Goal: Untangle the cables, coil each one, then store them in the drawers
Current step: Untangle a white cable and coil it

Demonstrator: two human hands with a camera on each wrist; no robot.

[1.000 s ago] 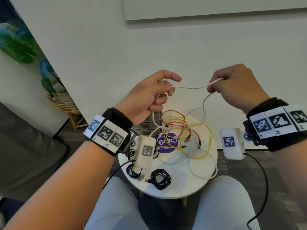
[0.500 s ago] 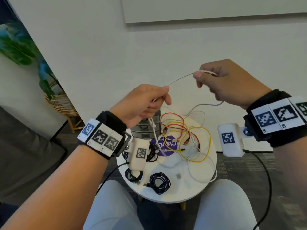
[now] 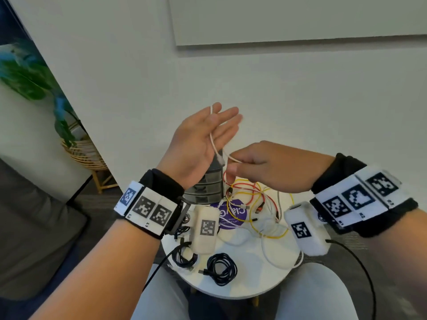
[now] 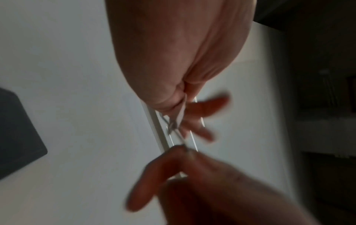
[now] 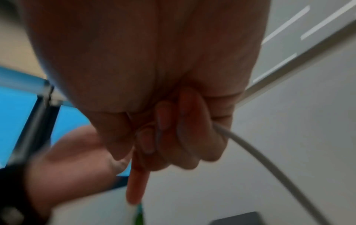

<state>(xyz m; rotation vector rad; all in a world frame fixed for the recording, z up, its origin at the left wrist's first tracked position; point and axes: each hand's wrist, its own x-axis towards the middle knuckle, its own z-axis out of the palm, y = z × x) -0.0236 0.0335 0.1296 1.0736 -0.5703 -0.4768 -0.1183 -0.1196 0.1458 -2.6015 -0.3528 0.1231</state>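
A thin white cable (image 3: 213, 144) is being draped over the straight, spread fingers of the left hand (image 3: 198, 144), raised palm-up above the table (image 3: 249, 285), its plug hanging at the palm's edge. Its other stretch is being pinched by the curled fingers of the right hand (image 3: 265, 167), just beside. On a purple sticker (image 3: 233, 213) near the table's middle, only the letters "Cla" are being shown.

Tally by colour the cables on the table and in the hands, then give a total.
Black cables, coiled: 2
Yellow cable: 1
Red cable: 1
White cable, across the left hand and pinched by the right hand: 1; the white loops on the table may belong to it
Total: at least 5
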